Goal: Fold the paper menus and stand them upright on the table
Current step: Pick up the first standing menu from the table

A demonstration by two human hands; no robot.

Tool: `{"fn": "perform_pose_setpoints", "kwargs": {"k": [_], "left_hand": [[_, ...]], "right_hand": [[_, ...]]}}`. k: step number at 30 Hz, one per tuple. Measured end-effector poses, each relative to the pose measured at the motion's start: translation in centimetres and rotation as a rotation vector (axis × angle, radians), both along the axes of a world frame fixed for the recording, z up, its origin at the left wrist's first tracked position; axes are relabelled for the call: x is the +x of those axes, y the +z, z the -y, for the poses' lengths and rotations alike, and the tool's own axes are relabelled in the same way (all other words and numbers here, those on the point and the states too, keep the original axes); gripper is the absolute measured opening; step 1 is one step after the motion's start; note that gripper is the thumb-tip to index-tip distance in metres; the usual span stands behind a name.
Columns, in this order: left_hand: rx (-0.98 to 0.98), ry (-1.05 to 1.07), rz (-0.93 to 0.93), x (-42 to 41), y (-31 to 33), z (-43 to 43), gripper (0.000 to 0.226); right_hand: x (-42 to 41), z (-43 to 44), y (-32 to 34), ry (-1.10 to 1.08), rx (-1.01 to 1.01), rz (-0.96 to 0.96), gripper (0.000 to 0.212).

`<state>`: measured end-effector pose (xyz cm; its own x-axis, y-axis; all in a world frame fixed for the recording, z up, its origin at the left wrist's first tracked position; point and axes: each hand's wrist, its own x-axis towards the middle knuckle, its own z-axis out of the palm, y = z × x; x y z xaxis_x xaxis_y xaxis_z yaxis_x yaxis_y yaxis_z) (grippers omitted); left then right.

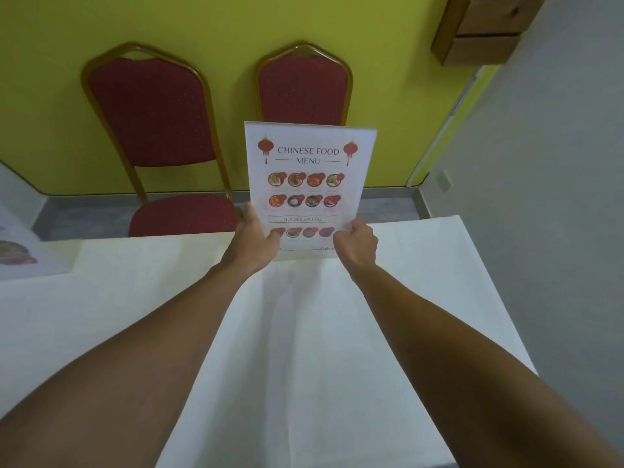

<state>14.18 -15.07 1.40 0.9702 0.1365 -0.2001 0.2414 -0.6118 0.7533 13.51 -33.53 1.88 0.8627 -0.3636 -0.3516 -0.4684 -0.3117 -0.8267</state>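
A white paper menu (309, 170) headed "Chinese Food Menu", with red lanterns and rows of dish photos, stands upright near the far edge of the white-clothed table (304, 332). My left hand (253, 239) grips its lower left edge and my right hand (356, 244) grips its lower right corner. The menu's printed face is turned toward me and its bottom edge rests at or just above the cloth. At the far left, another menu sheet (17, 244) with a food photo lies partly out of frame.
Two red padded chairs with gold frames (152, 130) (304, 86) stand behind the table against a yellow-green wall. A wooden box unit (486, 28) hangs at the top right. The table's right edge (499, 298) drops off to grey floor.
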Motion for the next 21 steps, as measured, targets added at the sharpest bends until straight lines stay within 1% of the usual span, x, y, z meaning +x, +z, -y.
{"fn": "perform_pose_setpoints", "kwargs": {"k": [6, 13, 21], "left_hand": [[-0.051, -0.035, 0.037, -0.2, 0.1, 7.7, 0.061], [-0.072, -0.106, 0.023, 0.2, -0.4, 16.9, 0.065], [-0.084, -0.168, -0.009, 1.4, -1.3, 23.1, 0.071]], "right_hand": [[0.0, 8.0, 0.9, -0.029, -0.01, 0.03, 0.043], [0.5, 17.3, 0.9, -0.106, -0.013, 0.06, 0.042], [1.5, 23.9, 0.3, -0.156, -0.04, 0.107, 0.037]]}}
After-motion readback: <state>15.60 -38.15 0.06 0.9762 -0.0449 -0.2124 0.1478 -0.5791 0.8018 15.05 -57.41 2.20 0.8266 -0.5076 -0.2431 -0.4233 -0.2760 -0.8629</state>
